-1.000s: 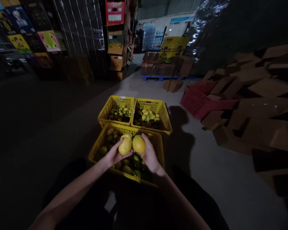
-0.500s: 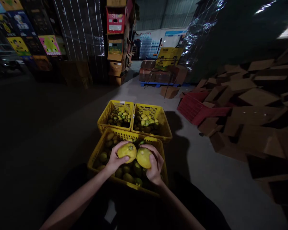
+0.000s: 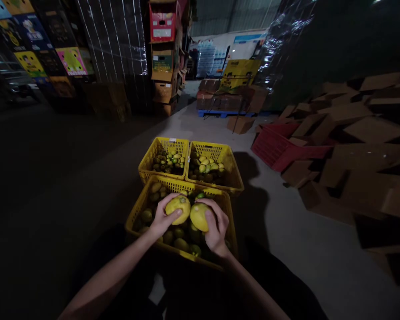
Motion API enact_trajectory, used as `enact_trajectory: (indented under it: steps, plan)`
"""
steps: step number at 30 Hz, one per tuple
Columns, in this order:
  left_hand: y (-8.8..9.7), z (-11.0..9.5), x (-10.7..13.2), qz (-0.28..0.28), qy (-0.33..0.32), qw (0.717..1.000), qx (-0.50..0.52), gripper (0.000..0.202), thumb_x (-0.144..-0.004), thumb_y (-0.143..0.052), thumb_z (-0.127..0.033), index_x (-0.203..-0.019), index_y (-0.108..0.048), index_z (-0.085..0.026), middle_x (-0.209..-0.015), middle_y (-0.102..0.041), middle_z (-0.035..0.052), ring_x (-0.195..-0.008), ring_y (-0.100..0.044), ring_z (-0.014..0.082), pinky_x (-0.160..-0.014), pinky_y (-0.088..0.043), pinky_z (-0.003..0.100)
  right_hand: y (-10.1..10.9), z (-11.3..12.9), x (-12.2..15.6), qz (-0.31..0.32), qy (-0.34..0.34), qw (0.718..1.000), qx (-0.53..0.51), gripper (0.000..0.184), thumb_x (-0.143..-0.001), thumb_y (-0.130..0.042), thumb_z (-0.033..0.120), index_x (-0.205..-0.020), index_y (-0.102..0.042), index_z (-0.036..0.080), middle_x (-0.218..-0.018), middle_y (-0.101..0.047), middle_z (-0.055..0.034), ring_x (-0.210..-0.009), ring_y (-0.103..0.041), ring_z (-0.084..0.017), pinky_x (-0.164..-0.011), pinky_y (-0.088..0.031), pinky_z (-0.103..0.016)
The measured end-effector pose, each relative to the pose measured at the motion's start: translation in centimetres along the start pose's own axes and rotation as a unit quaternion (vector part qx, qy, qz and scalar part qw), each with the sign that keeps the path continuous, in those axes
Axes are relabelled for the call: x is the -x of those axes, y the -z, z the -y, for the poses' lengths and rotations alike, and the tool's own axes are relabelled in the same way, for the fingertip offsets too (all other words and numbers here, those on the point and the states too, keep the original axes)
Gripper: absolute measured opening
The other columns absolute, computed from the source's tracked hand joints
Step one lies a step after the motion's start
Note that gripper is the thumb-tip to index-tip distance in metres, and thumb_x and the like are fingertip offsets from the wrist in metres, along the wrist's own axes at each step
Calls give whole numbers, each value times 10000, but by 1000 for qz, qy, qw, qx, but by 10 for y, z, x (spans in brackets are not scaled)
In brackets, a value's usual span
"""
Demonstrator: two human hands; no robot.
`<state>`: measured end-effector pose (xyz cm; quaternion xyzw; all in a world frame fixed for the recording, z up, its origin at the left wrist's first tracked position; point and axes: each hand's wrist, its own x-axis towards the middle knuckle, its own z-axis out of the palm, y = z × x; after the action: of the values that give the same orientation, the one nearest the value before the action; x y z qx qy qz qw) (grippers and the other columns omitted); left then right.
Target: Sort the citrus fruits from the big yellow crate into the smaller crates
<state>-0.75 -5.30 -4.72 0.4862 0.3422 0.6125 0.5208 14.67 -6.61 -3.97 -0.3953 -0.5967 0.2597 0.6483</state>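
My left hand is closed around a yellow lemon-like fruit, its thumb across the lower side and a greenish stem end showing. In my right hand is a second yellow lemon-like fruit, gripped from the right; fingers cover part of it. Both fruits are side by side, very close together, above the near yellow crate. Green and yellowish fruits lie in that crate, partly hidden by my hands and forearms.
Two more yellow crates, left and right, hold similar fruit just beyond. To the right lie a red crate and a heap of cardboard boxes. A loaded blue pallet and stacked cartons stand farther back.
The whole view has shifted slightly, with the crates now a little more to the right. Both hands keep their fruits, and the right-hand fruit looks slightly turned.
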Motion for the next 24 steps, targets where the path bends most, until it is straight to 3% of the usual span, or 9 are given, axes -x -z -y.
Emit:
enact_trajectory:
  steps: [2,4,7,9,11,15,20,24]
  plan:
    - [-4,8,-2,-77,70,994,36,400,-622,-761,-409,-915,-689,-147,-976,-686,76,-947,-609,223,-833,-456,279,-5,2,-5,-18,-135,990,-41,251,-816,-549,402,-870,-661,184,-893,-681,-52,-841,-621,-215,-784,-483,-340]
    - [-7,16,-8,-131,163,971,112,355,-667,-718,-427,-866,-680,-136,-867,-692,58,-860,-626,195,-783,-470,258,-10,-1,-10,-27,-283,952,-114,256,-773,-608,416,-862,-643,179,-851,-684,-36,-798,-635,-201,-740,-506,-313]
    - [-9,25,-19,-146,320,900,259,347,-789,-559,-457,-815,-652,-124,-711,-671,52,-684,-632,169,-694,-499,275,-14,-13,-15,-14,-472,848,-243,251,-760,-615,403,-895,-607,191,-746,-683,-20,-686,-660,-195,-614,-537,-301]
    - [-8,27,-25,-154,384,851,324,395,-835,-457,-471,-779,-634,-122,-637,-645,55,-594,-616,162,-636,-509,289,-15,-23,-16,-7,-552,776,-306,217,-805,-555,378,-907,-590,190,-671,-674,-22,-611,-663,-195,-533,-540,-301]
    - [-6,28,-29,-163,397,830,355,428,-849,-407,-480,-756,-621,-122,-601,-628,60,-561,-610,165,-601,-511,297,-16,-28,-15,-18,-578,739,-346,177,-842,-500,334,-902,-583,189,-619,-663,-17,-560,-659,-190,-487,-539,-297]
    - [-4,27,-30,-160,386,823,385,407,-835,-429,-446,-890,-634,-99,-670,-657,84,-605,-634,183,-593,-519,303,-15,-27,-19,-49,-590,711,-379,198,-882,-445,315,-875,-581,172,-619,-673,-23,-541,-659,-176,-524,-566,-319]
    - [-3,28,-31,-192,398,819,365,393,-858,-422,-408,-1077,-584,-125,-744,-676,78,-656,-660,205,-604,-542,331,-11,-25,-27,-123,-568,724,-371,155,-889,-442,275,-869,-561,177,-663,-693,-22,-604,-674,-175,-617,-595,-362]
    - [-2,30,-33,-215,420,815,335,449,-897,-380,-434,-1159,-533,-102,-722,-665,82,-651,-663,222,-559,-551,331,-10,-30,-28,-125,-580,712,-375,158,-901,-422,268,-899,-553,179,-674,-692,-22,-645,-688,-195,-622,-602,-375]
